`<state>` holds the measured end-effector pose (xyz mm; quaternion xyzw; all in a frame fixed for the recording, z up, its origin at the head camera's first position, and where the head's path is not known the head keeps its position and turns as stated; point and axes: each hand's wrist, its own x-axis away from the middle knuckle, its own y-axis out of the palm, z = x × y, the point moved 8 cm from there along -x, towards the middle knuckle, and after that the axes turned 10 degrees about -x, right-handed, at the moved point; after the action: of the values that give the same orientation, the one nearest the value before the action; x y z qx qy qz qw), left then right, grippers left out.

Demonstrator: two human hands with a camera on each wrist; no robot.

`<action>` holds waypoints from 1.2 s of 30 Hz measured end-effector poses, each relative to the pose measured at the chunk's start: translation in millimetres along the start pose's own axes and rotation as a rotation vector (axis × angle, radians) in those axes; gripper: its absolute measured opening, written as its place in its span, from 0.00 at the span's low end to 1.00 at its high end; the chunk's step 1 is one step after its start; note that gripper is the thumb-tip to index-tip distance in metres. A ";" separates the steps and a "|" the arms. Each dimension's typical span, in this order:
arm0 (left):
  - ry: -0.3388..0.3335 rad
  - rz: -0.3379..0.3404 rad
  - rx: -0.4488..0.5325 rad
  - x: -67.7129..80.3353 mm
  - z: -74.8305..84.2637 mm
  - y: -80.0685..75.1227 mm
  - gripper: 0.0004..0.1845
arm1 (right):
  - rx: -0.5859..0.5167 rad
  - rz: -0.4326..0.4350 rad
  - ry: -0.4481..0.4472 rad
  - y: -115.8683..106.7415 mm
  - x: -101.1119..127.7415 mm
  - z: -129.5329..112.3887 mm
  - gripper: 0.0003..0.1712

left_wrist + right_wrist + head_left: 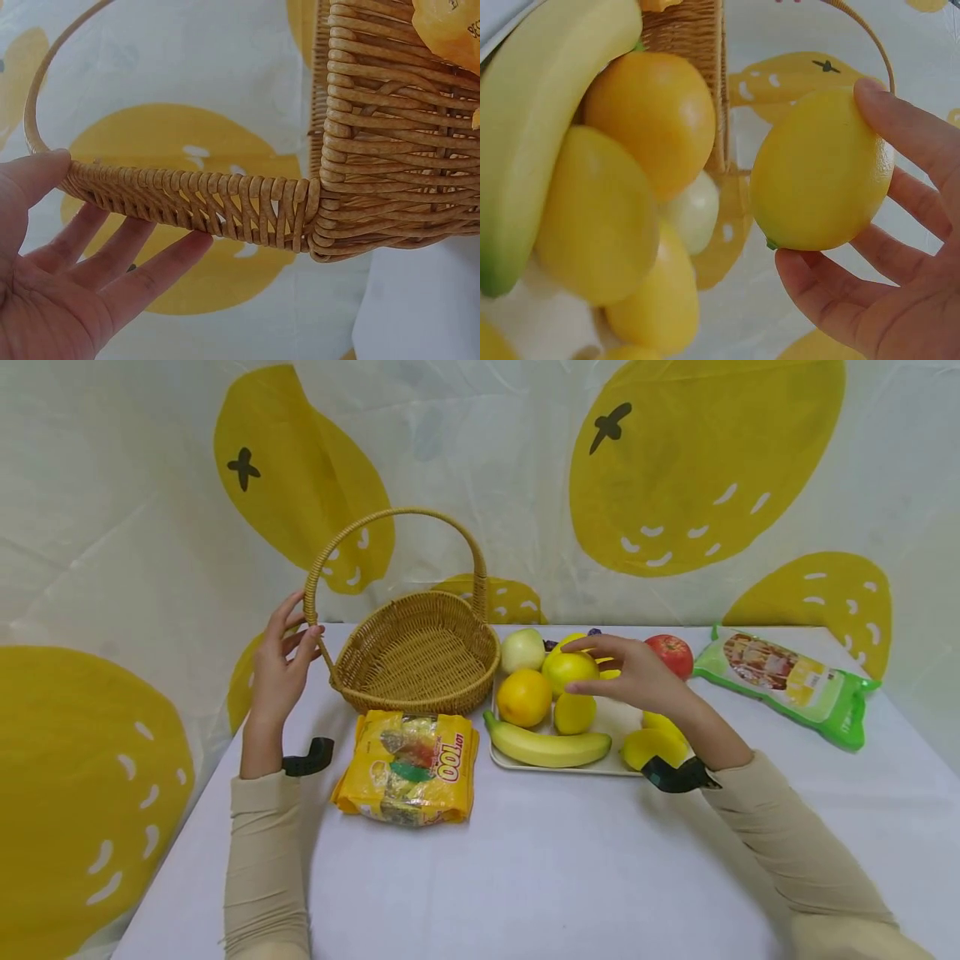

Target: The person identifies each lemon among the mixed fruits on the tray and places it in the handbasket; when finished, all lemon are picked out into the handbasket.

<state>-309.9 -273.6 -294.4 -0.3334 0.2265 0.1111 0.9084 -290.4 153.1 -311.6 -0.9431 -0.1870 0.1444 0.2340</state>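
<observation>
My left hand (300, 627) holds the base of the handle (187, 202) of an empty wicker basket (405, 697), thumb on top and fingers (150, 262) beneath. My right hand (581, 664) grips a yellow lemon (564, 670) between thumb and fingers, just above a white tray (622, 718) of fruit. In the right wrist view the lemon (810, 150) sits in the fingers (907, 135), with the basket beyond it.
The tray holds an orange (523, 697), a banana (547, 747), another lemon (574, 713), a pale round fruit (522, 650), a red apple (670, 653) and more yellow fruit (652, 745). A yellow snack pack (408, 766) lies before the basket; a green pack (795, 681) lies far right.
</observation>
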 end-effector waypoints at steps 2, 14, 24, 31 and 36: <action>-0.004 0.001 -0.002 0.1 -0.2 -0.2 0.31 | -0.032 -0.012 -0.016 6.2 -7.2 -4.7 0.27; -0.007 -0.002 -0.018 -0.9 -0.8 0.7 0.31 | -0.152 -0.046 -0.144 56.9 -45.5 -28.1 0.27; -0.020 0.004 0.004 -1.0 -2.6 1.3 0.31 | -0.250 -0.088 -0.155 96.3 -88.8 -30.4 0.28; -0.019 -0.002 0.003 -0.3 -1.6 2.1 0.31 | -0.204 -0.143 -0.121 126.8 -117.6 -13.1 0.29; -0.010 0.002 0.013 -1.2 -1.0 2.4 0.31 | -0.103 -0.162 -0.103 140.1 -132.9 -5.3 0.29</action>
<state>-312.1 -272.4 -295.9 -0.3267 0.2232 0.1123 0.9115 -366.7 -19.8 -351.9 -0.9270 -0.2815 0.1634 0.1863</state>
